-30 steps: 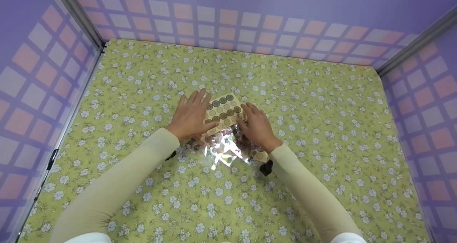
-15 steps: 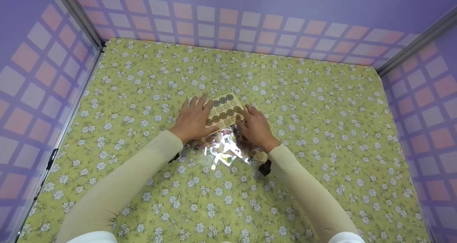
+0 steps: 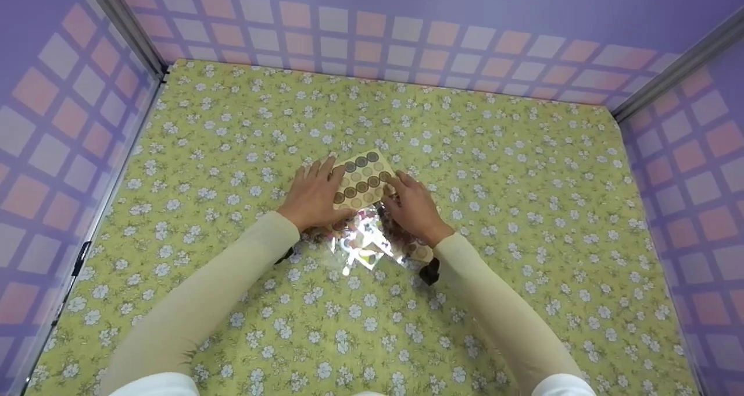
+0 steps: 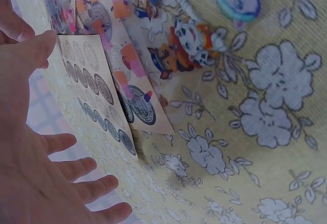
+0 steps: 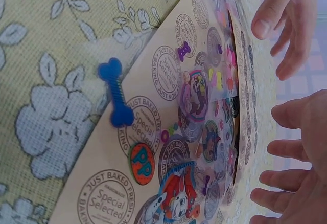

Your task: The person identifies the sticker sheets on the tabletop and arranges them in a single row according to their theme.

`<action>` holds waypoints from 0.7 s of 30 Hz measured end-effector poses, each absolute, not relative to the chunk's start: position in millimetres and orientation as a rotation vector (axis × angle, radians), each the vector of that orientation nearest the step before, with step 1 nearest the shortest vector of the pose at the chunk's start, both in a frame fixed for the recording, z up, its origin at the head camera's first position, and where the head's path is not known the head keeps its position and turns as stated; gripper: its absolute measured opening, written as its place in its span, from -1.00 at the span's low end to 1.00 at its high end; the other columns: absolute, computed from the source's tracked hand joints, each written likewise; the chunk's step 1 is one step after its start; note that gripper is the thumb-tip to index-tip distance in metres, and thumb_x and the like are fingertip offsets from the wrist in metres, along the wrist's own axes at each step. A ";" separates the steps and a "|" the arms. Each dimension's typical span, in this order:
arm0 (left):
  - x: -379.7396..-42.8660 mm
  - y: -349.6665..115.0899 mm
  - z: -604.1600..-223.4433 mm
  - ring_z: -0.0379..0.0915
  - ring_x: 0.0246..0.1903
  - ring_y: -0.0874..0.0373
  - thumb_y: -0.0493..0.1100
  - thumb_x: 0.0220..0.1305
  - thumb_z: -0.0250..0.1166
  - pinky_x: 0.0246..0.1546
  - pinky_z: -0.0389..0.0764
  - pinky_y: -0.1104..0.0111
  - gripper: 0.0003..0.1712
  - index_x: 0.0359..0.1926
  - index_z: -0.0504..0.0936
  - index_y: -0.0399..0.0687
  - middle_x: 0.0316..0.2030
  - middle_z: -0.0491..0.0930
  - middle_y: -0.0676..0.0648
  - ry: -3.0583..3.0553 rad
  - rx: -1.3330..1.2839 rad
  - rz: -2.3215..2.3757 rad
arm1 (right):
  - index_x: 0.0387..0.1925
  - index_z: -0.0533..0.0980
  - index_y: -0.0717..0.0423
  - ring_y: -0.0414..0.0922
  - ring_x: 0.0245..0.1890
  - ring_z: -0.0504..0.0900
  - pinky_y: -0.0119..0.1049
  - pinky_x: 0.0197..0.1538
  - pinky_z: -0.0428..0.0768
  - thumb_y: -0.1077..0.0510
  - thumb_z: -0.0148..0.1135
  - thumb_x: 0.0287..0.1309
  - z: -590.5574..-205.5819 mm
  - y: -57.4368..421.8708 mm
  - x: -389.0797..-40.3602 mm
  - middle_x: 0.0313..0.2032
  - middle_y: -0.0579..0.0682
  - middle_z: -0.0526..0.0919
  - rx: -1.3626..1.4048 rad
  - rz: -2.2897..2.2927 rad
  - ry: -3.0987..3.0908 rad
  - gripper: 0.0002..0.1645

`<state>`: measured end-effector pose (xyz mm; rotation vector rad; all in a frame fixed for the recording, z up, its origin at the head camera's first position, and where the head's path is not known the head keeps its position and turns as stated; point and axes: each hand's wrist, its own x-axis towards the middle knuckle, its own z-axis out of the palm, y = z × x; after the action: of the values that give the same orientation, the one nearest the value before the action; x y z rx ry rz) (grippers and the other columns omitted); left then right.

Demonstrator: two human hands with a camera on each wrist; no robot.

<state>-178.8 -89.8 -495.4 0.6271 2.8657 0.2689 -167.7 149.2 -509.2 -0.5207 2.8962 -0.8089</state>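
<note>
A kraft sheet of round label stickers (image 3: 363, 181) lies on top of a pile of sticker sheets at the table's middle. My left hand (image 3: 314, 192) is laid over its left part, fingers spread and straight. At the sheet's right edge, my right hand (image 3: 412, 207) reaches in with its fingers extended. Below them, clear sheets of cartoon stickers (image 4: 189, 40) show, largely hidden by glare in the head view. Another kraft sheet with round "Special Selected" labels (image 5: 166, 73) sticks out underneath, beside a blue bone sticker (image 5: 117, 93) on a clear sheet.
A yellow flowered cloth (image 3: 523, 210) covers the table. Purple walls (image 3: 407, 6) with pink and white squares stand on the far, left and right sides. Bright glare (image 3: 367, 242) lies on the pile's near part. A dark device (image 3: 429, 272) is at the right wrist.
My left hand has slid slightly right and nearer along the kraft sheet. My right fingers have shifted a little onto its edge. The sheet itself has stayed nearly in place.
</note>
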 end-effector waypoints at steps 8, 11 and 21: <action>-183.1 -88.5 -502.2 -0.10 0.45 -0.32 0.54 0.03 0.20 0.39 0.01 -0.25 0.23 0.52 -0.05 0.00 0.50 -0.11 -0.30 2.825 0.580 0.275 | 0.37 0.30 0.10 0.23 0.34 0.34 0.09 0.38 0.30 0.00 0.10 0.36 -510.3 147.2 -167.9 0.43 0.22 0.21 -0.425 -0.843 2.838 -0.38; -183.8 -88.4 -503.2 -0.10 0.45 -0.31 0.55 0.02 0.19 0.39 -0.01 -0.26 0.26 0.53 -0.07 -0.02 0.50 -0.11 -0.30 2.811 0.569 0.272 | 0.37 0.30 0.12 0.22 0.31 0.37 0.06 0.37 0.34 0.00 0.10 0.36 -510.5 147.0 -167.8 0.44 0.20 0.19 -0.395 -0.875 2.808 -0.38; -186.1 -87.4 -507.9 -0.02 0.43 -0.26 0.60 -0.02 0.17 0.33 0.14 -0.24 0.29 0.52 -0.06 -0.04 0.47 -0.03 -0.29 2.813 0.590 0.231 | 0.30 0.34 0.13 -0.02 -0.32 0.57 -0.07 -0.02 0.56 0.04 0.11 0.36 -511.4 148.0 -170.4 0.06 0.21 0.56 -0.280 -1.118 2.718 -0.46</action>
<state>-186.1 -87.4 -507.9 0.5896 2.8133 0.2308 -170.4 148.0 -511.4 -0.2797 2.7185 -1.1178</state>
